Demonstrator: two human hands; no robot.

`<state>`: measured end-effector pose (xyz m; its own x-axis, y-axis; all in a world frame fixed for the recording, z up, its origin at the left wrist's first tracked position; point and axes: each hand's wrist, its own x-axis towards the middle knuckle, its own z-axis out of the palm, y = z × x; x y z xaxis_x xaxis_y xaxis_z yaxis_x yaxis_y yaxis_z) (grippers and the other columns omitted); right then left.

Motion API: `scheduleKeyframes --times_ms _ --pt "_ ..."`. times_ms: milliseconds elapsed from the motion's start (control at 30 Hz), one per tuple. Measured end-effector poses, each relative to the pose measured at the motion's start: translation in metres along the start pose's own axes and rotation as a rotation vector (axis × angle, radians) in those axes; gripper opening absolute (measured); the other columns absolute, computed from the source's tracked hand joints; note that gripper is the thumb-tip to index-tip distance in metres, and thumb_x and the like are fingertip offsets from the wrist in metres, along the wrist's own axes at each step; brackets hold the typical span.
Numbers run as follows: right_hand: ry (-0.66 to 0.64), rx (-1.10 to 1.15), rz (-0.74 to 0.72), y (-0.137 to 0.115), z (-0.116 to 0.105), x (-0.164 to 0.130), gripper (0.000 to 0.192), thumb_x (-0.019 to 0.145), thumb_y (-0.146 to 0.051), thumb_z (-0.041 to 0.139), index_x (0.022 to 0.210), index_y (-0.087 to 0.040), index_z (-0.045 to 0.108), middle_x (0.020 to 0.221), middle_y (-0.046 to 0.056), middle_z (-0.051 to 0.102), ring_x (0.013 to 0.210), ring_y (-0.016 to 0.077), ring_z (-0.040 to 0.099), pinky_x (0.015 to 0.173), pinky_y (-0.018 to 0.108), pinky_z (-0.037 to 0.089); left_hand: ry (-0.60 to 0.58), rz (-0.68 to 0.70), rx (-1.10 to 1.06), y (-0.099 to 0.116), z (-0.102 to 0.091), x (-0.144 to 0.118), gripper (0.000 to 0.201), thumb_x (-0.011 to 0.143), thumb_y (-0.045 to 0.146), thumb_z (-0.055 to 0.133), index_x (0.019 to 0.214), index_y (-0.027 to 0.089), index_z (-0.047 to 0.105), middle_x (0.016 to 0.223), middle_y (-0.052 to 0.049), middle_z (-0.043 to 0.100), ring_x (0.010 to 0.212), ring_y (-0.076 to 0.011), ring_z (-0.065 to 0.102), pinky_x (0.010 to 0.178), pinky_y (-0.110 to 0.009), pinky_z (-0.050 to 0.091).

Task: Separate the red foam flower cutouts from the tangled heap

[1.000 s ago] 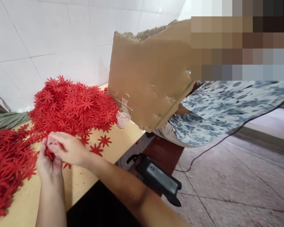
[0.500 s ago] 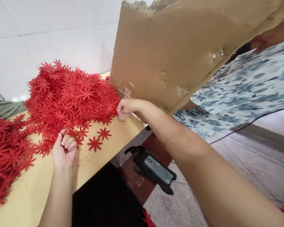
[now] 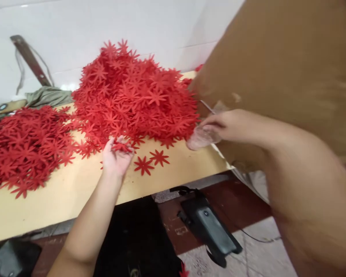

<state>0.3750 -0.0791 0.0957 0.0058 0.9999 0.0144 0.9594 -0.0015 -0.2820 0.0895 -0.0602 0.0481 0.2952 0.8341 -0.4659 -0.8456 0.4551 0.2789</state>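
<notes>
My left hand (image 3: pixel 117 156) lies palm up on the tan table (image 3: pixel 75 192), its fingers curled around a few red flower cut-outs. It sits at the near edge of a tall heap of red flower cut-outs (image 3: pixel 135 96). My right hand (image 3: pixel 223 125) reaches across to the table's right end and grips a small clear plastic cup (image 3: pixel 200 137), tilted on its side just above the table. Two loose red flowers (image 3: pixel 151 161) lie between the hands.
A second, flatter pile of red flowers (image 3: pixel 25 142) covers the table's left part. A big brown cardboard sheet (image 3: pixel 279 65) stands at the right end. Under the table are a black pedal (image 3: pixel 209 229) and a black seat. White tiled wall behind.
My hands came apart: the right one reached to the cup and tipped it up, while the left stayed at the heap with flowers in it. The view swung left.
</notes>
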Motion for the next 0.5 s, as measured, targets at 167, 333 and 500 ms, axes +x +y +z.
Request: scheduleKeyframes --times_ms 167,333,500 --pt "0.07 0.401 -0.475 -0.115 0.041 -0.024 0.03 0.088 -0.033 0.045 0.096 -0.021 0.071 0.092 0.006 0.073 0.083 0.018 0.068 0.073 0.032 0.055 0.088 0.009 -0.007 -0.002 0.003 0.001 0.027 0.088 0.028 0.042 0.07 0.014 0.057 0.056 0.0 0.054 0.053 -0.0094 0.053 0.058 -0.023 0.042" --pt "0.242 0.38 -0.599 -0.203 0.122 -0.041 0.046 0.091 -0.029 0.034 0.12 -0.003 0.06 0.125 0.019 0.06 0.118 0.0289 0.057 0.102 0.046 0.046 0.122 0.085 0.097 0.013 -0.008 -0.006 0.037 0.088 0.031 0.041 0.056 0.017 0.052 0.049 -0.001 0.053 0.046 -0.0115 0.049 0.066 -0.03 0.046" --pt "0.217 0.57 -0.682 -0.197 0.102 -0.048 0.034 0.091 -0.028 0.042 0.112 -0.015 0.066 0.113 0.011 0.068 0.109 0.0215 0.063 0.096 0.038 0.052 0.128 0.139 -0.003 0.026 -0.015 -0.009 0.033 0.087 0.022 0.038 0.06 0.016 0.055 0.05 0.0 0.052 0.048 -0.0102 0.051 0.063 -0.026 0.045"
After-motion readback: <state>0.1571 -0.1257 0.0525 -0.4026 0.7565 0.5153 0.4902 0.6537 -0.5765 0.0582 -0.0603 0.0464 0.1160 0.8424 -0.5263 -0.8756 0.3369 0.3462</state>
